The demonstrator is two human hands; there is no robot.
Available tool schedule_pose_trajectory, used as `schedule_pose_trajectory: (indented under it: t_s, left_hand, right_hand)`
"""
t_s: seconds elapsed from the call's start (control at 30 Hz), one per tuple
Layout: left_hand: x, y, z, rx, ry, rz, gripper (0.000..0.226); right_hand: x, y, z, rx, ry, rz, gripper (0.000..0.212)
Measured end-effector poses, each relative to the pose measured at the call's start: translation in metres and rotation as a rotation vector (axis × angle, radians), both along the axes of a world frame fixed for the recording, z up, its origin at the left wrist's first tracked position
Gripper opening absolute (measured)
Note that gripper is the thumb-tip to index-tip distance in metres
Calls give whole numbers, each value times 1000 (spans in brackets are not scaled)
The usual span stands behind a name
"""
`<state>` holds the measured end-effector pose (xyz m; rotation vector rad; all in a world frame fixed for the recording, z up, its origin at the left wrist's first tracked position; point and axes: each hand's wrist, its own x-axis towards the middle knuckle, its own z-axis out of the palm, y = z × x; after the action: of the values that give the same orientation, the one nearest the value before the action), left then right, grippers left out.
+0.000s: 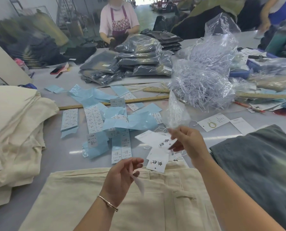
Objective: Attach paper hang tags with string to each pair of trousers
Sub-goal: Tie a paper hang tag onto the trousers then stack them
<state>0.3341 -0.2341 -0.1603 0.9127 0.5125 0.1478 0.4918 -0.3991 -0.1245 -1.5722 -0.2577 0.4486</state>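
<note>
Right hand point(187, 140) pinching white hang tags point(157, 140) with string, left hand point(122, 175) pinching a blurred white slip point(139, 184), cream trousers point(139, 197) beneath both, blue label sheets point(105, 124) beyond the left hand.

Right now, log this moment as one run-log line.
step: tag prep | right hand: pinches white hang tags | left hand: holds blurred white slip | cream trousers: flat below hands | tag attached: cannot tell

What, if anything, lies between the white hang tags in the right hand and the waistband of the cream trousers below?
Nothing visible does. The right hand pinches the hang tags just above the cream trousers. Only one loose tag lies at the waistband edge, and the left hand hovers beside it holding a blurred white slip.
</note>
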Motion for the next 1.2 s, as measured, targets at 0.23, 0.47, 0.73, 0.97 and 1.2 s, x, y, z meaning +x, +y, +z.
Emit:
schedule_pose_trajectory:
  t_s: [0.23, 0.47, 0.73, 0.97, 1.2]
  left_hand:
    - [-19, 6, 50, 656, -146, -136, 34]
    - [-32, -29, 82, 1211, -164, -426, 22]
    - [-62, -49, 83, 733, -240, -423, 26]
    - [-69, -50, 76, 752, -173, -279, 24]
    - [-71, -58, 81, 1320, -284, -235, 14]
  right_hand:
    - [-28, -25, 22, -506, -527, 125, 36]
    - [-63, -40, 44, -187, -368, 273, 14]
    - [-118, -55, 26, 258, 131, 260, 23]
    - [-132, -50, 23, 209, 216, 99, 12]
    - [-134, -48, 27, 101, 246, 69, 12]
